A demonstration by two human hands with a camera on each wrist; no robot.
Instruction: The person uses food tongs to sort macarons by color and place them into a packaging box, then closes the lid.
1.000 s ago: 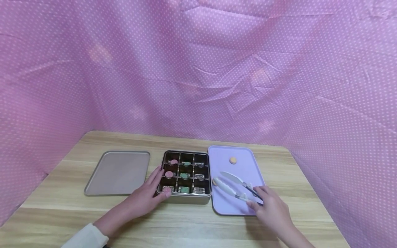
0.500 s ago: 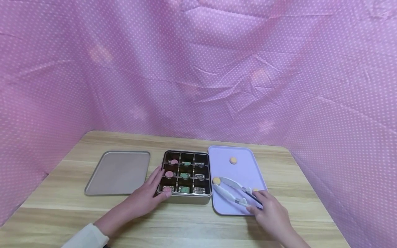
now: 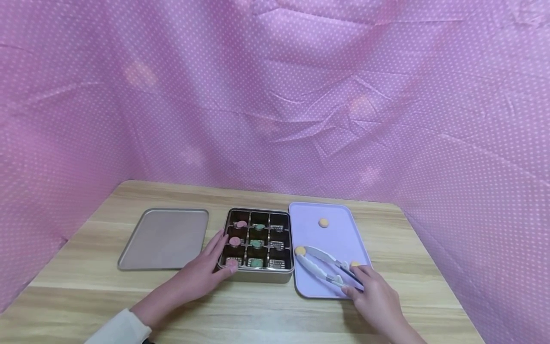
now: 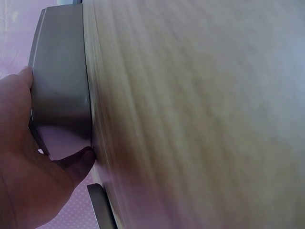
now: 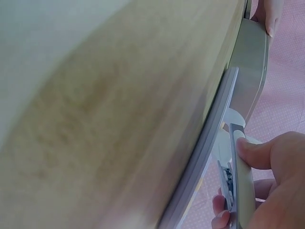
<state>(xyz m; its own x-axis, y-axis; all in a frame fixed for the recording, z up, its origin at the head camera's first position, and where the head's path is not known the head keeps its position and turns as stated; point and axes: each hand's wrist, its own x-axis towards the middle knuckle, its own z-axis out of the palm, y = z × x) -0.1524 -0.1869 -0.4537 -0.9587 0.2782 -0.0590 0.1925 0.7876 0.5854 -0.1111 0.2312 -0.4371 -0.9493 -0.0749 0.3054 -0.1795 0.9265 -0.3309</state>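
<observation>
In the head view my left hand [image 3: 199, 274] rests at the near left corner of a metal tin [image 3: 268, 276], its thumb on the front rim and its fingers along the left side. The tin's divided compartments hold pink macaron-like cookies [image 3: 235, 241] on the left and green ones [image 3: 256, 244] in the middle. Only ridged liners [image 3: 276, 263] show in its right column. My right hand [image 3: 378, 296] grips a pair of tongs [image 3: 313, 268] over the lilac tray [image 3: 307, 287]. The tong tips stand either side of a yellow cookie [image 3: 300, 251] by the tray's left edge; contact is unclear.
Another yellow cookie [image 3: 323, 222] lies toward the tray's far end, and a third [image 3: 354, 263] is partly hidden by my right hand. A flat metal lid [image 3: 167, 239] lies left of the tin. Pink dotted cloth [image 3: 258, 119] hangs behind the wooden table [image 3: 240, 315].
Since a second ago the tong tips have come down and left, to either side of the yellow cookie at the tray's left edge. My left hand and the tin keep their place.
</observation>
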